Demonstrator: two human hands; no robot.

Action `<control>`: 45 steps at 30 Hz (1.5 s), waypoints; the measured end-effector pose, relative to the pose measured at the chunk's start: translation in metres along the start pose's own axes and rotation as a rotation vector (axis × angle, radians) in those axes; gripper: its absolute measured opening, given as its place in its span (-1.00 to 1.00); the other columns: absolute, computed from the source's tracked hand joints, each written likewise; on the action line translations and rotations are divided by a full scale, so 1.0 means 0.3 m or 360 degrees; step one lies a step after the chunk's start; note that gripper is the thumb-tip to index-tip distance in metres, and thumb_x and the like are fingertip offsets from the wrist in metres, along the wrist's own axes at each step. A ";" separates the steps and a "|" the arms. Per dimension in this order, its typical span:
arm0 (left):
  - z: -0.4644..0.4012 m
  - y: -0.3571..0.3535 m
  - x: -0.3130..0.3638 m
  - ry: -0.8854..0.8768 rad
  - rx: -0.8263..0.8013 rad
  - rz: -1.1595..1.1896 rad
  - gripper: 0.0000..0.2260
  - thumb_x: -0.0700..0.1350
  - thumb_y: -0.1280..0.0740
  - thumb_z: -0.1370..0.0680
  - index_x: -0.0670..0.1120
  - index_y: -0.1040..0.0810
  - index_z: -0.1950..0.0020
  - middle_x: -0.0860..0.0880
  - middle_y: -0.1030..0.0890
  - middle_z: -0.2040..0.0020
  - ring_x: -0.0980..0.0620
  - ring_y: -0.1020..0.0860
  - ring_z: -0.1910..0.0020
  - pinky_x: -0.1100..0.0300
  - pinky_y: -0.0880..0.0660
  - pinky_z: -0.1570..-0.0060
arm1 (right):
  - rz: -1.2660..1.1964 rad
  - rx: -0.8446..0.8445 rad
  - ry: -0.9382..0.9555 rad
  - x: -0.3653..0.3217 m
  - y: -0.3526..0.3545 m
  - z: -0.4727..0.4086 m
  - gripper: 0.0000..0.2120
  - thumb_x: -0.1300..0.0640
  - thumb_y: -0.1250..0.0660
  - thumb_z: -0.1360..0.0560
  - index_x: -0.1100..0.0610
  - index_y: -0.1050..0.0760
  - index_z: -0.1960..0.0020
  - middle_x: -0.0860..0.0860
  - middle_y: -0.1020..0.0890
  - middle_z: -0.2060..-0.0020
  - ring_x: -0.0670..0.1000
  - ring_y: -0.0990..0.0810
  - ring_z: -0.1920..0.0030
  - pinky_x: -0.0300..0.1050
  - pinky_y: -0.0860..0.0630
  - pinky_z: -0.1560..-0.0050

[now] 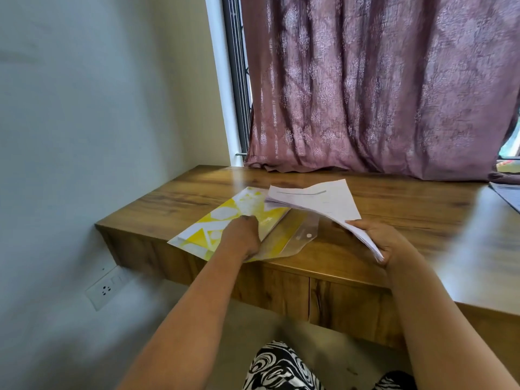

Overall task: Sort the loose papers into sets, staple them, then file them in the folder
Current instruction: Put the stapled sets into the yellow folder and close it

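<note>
Centre frame: a yellow-and-white patterned plastic document folder (225, 220) lies flat on the wooden desk top (408, 209), its near corner close to the desk's front edge. Its clear flap with a white snap button (302, 235) lies folded open to the right. The left hand (243, 239) reaches in from lower left and rests on the folder at its opening; fingers bent down against the cover, though whether they grip an edge or only press cannot be told. Right of centre, the right hand (385, 243) holds a thick stack of white printed papers (318, 204) by its near corner, thumb on top, fingers curled beneath. The stack is raised off the desk and tilted, far end angled toward upper left, overlapping the folder's far right corner; touching or not, unclear. Upper right: a mauve patterned curtain (380, 88) hangs down to the desk's back edge. Beside it, a white window frame (225, 80). Lower left wall: a white socket plate (105, 288). Bottom edge: black-and-white swirl-print fabric (278, 367). More papers at the far right edge (509, 195), blurred.
</note>
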State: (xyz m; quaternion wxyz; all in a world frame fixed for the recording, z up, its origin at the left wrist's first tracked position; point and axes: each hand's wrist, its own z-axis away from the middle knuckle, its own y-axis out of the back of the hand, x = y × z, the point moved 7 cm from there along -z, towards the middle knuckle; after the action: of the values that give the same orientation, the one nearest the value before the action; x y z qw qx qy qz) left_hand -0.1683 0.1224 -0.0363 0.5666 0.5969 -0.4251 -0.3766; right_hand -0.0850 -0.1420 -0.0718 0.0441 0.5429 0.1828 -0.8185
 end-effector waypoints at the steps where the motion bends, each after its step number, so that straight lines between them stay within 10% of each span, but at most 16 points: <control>1: -0.010 0.013 -0.032 0.0047 0.0057 0.0105 -0.88 -0.18 -0.30 -0.51 -0.19 -0.49 -0.01 -0.19 -0.54 -0.07 -0.18 -0.53 -0.09 0.12 -0.39 0.15 | 0.0040 0.0004 -0.0001 -0.002 0.019 0.002 -0.67 0.17 -0.34 -0.54 0.32 -0.47 -0.23 0.22 -0.62 0.13 0.02 -0.64 0.47 -0.21 -0.55 0.53; 7: -0.035 0.056 -0.161 0.0278 0.0342 0.0601 -0.61 -0.16 -0.22 -0.60 -0.13 -0.27 0.43 -0.08 -0.35 0.43 -0.09 -0.37 0.34 0.10 -0.21 0.34 | 0.0402 0.0070 -0.0030 -0.019 0.098 -0.017 -0.46 0.04 -0.53 -0.25 0.32 -0.57 -0.12 0.20 -0.66 0.17 0.05 -0.61 0.31 -0.19 -0.53 0.42; 13: -0.020 0.064 -0.165 0.0287 0.0459 0.0770 -0.59 -0.13 -0.21 -0.62 -0.13 -0.27 0.43 -0.05 -0.34 0.44 -0.08 -0.36 0.35 0.09 -0.14 0.41 | 0.0666 0.0033 0.0030 -0.032 0.133 0.008 -0.73 0.15 -0.42 -0.46 0.38 -0.56 0.01 0.26 -0.63 0.14 0.15 -0.54 0.14 -0.06 -0.47 0.09; 27: 0.009 0.141 -0.116 0.0173 0.0407 0.0820 -0.58 -0.06 -0.28 -0.59 -0.04 -0.31 0.47 0.02 -0.33 0.49 0.03 -0.35 0.43 0.15 -0.21 0.40 | 0.0455 0.0092 0.0221 -0.058 -0.078 -0.110 -0.65 0.26 -0.31 -0.56 0.24 -0.36 -0.32 0.18 -0.56 -0.12 0.15 -0.56 0.01 0.03 -0.54 0.17; 38: 0.056 0.150 0.032 -0.0015 0.0756 0.0420 -0.76 -0.01 -0.22 -0.62 -0.05 -0.65 -0.11 -0.02 -0.60 -0.14 -0.05 -0.56 -0.07 0.12 -0.51 0.13 | 0.0569 -0.0121 0.0211 0.093 -0.449 -0.149 -0.70 0.23 -0.12 -0.59 0.11 -0.39 -0.30 0.16 -0.56 -0.13 0.15 -0.55 -0.09 0.03 -0.58 -0.02; 42: 0.056 0.093 0.044 -0.0176 0.0557 0.0449 -0.73 0.13 -0.29 -0.56 0.00 -0.67 -0.06 0.08 -0.53 -0.20 0.03 -0.41 -0.25 0.11 -0.49 -0.06 | 0.0989 -0.0252 0.0193 0.079 -0.505 -0.148 -0.94 0.28 -0.19 -0.58 0.22 -0.43 0.04 0.19 -0.55 0.11 0.10 -0.55 0.18 -0.07 -0.56 0.26; 45: -0.008 0.071 -0.087 -0.0058 0.0310 0.0885 -0.64 0.26 -0.32 -0.51 0.00 -0.66 -0.02 0.11 -0.59 -0.13 0.08 -0.49 -0.19 0.14 -0.44 -0.17 | 0.1357 -0.0078 0.0372 0.059 -0.480 -0.198 -0.86 0.16 -0.35 -0.50 0.16 -0.40 0.08 0.20 -0.57 0.05 0.19 -0.58 0.06 0.12 -0.57 0.08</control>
State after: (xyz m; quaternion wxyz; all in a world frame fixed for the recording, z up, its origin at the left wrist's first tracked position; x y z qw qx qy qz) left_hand -0.1770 0.1478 -0.0158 0.5803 0.5023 -0.6167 -0.1750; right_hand -0.0793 0.0146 -0.0719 0.3697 0.6574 -0.0342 -0.6557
